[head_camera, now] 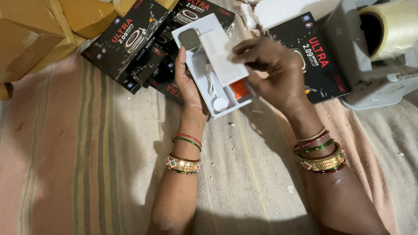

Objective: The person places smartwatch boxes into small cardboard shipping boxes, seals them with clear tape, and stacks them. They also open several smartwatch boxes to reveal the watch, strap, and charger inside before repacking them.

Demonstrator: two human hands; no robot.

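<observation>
Left hand [188, 82] cupping white tray [204, 69], long axis running away; right hand [272, 72] pinching folded leaflet [223, 56].

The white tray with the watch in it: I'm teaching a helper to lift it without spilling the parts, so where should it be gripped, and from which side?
Probably by the long outer edges of the white tray, near its middle, coming from below. The left hand already cradles its left edge and underside there. The watch, cable and round charger sit loose in open recesses, so keep it level, fingers outside the rim.
</observation>
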